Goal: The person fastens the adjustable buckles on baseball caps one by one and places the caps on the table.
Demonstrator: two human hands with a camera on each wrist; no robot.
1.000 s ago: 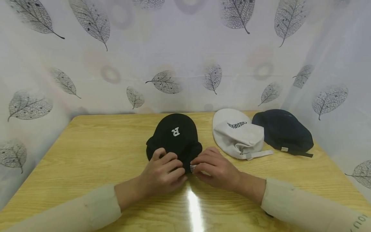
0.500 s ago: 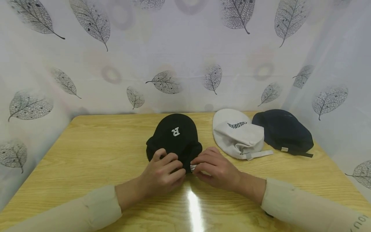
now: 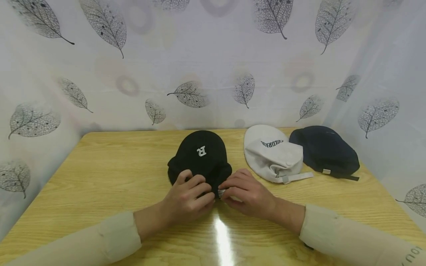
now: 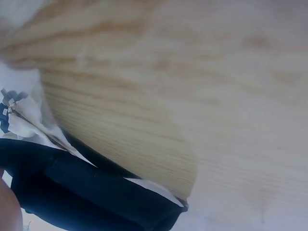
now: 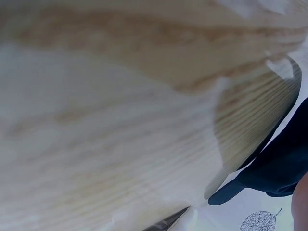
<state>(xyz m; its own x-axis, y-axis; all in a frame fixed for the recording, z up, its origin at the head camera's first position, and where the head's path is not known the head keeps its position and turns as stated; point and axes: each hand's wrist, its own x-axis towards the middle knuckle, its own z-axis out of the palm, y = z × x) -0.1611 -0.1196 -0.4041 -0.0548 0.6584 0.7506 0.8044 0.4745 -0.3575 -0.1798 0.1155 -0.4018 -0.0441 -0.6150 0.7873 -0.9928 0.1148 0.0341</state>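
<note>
In the head view a black baseball cap (image 3: pixel 206 162) with a white letter R lies on the table, brim toward the back. My left hand (image 3: pixel 188 195) has its fingers curled at the cap's near edge and grips it there. Just to the right, my right hand (image 3: pixel 247 194) pinches the same edge, where a small silvery-white piece (image 3: pixel 221 193) shows at the fingertips. The fingertips of both hands are partly hidden. The dark cap edge (image 4: pixel 91 192) fills the lower left of the left wrist view, and the cap (image 5: pixel 279 159) appears at the right of the right wrist view.
To the right lies a white cap (image 3: pixel 274 153) lettered COLORADO, its strap (image 3: pixel 301 176) sticking out. A navy cap (image 3: pixel 324 151) with a metal buckle (image 3: pixel 326 171) overlaps it at the far right. A leaf-patterned curtain (image 3: pixel 213 62) hangs behind the wooden table (image 3: pixel 110 166).
The left hand has shifted very slightly to the right at the cap's near edge. The cap and the right hand look almost unmoved.
</note>
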